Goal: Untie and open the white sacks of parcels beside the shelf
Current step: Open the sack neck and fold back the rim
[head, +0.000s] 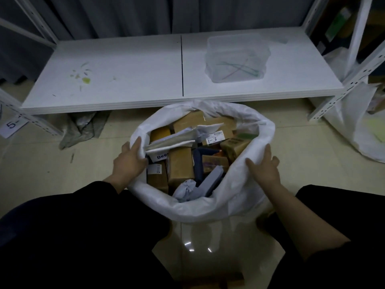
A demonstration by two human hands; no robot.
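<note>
Left hand (pixel 129 161) and right hand (pixel 264 165) seemingly grip the white sack (pixel 208 207) by its rim, the open mouth between them

The second white sack (pixel 354 130) at 3 o'clock is cut off by the frame edge. In the open white sack (pixel 239 192) at centre, the top layer of parcels (pixel 235 146) hides those beneath. Print on the white box (pixel 160 156) reads "Dee"; the remainder is covered by an adjacent brown box (pixel 180 165). Strands (pixel 237 68) in the clear tub (pixel 214 49) at 1 o'clock are too blurred to identify.
</note>
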